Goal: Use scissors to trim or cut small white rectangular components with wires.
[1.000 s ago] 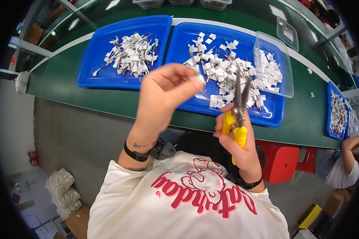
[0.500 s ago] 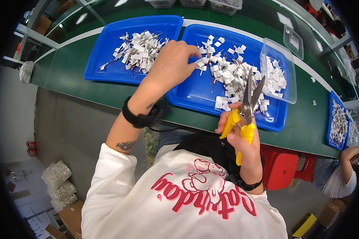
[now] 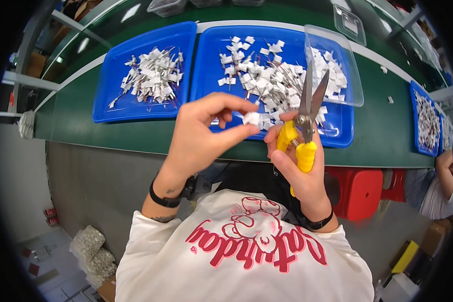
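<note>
Between its thumb and fingertips, my left hand [image 3: 199, 133] pinches a small white-tagged piece [image 3: 252, 119] above the near edge of the middle blue tray [image 3: 204, 70]. My right hand [image 3: 309, 178] is wrapped round the yellow handles of a pair of shears [image 3: 304, 122], whose blades point away from me and stand apart. A loose heap of white-tagged pieces [image 3: 272, 83] with thin leads covers much of the middle tray. To the left, another blue tray [image 3: 110, 70] holds a second heap of such pieces [image 3: 156, 75].
A clear plastic box [image 3: 356, 85] with white pieces rests over the right part of the middle tray. A clear lid [image 3: 350, 25] lies farther back on the green table [image 3: 382, 121]. Red stools [image 3: 357, 196] stand below the table's edge; another person's arm [image 3: 444, 173] shows at far right.
My left hand has come back from the middle tray toward the shears, now with a white-tagged piece in its fingers. The right hand still grips the shears. The whole view has shifted.
</note>
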Tool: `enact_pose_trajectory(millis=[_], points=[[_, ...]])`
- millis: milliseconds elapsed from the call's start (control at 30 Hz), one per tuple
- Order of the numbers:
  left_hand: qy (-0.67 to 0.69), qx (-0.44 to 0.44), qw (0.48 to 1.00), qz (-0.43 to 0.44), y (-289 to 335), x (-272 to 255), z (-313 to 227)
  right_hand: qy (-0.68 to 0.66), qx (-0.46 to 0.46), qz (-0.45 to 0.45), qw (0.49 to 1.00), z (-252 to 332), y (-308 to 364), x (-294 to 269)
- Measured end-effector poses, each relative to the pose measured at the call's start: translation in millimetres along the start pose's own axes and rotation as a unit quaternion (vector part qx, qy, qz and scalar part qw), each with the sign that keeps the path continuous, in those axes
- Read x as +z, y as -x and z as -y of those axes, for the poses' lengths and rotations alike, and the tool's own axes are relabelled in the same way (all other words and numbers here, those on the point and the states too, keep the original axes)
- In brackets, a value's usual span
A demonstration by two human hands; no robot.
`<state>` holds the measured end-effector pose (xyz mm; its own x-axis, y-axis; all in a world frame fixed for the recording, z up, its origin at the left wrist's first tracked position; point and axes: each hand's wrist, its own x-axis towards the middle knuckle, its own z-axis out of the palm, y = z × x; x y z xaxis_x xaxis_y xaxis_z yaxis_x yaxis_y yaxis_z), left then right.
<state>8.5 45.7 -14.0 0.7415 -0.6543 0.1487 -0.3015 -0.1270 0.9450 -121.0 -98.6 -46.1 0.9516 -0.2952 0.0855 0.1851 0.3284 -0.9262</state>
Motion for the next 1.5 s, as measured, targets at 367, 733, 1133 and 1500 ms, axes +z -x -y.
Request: enact_pose_trajectory(millis=[367, 733, 1133, 1500], points=[[-0.076, 0.163, 0.984, 0.007, 16.0, 33.8, 5.9, 0.033, -0.044, -0.064, 0.996, -3.8, -0.7, -2.2], [-0.069, 0.15, 0.986, -0.027, 23.7, 42.1, 7.4, 0.058, -0.051, -0.08, 0.994, 0.4, -2.4, 3.4], [0.088, -0.048, 0.995, 0.026, 26.8, 31.2, 7.6, 0.154, -0.048, -0.025, 0.987, 2.6, -0.5, -2.3], [-0.036, -0.035, 0.996, 0.077, 26.2, 21.2, 3.1, 0.189, -0.055, -0.014, 0.98, 1.3, -1.0, -1.8]])
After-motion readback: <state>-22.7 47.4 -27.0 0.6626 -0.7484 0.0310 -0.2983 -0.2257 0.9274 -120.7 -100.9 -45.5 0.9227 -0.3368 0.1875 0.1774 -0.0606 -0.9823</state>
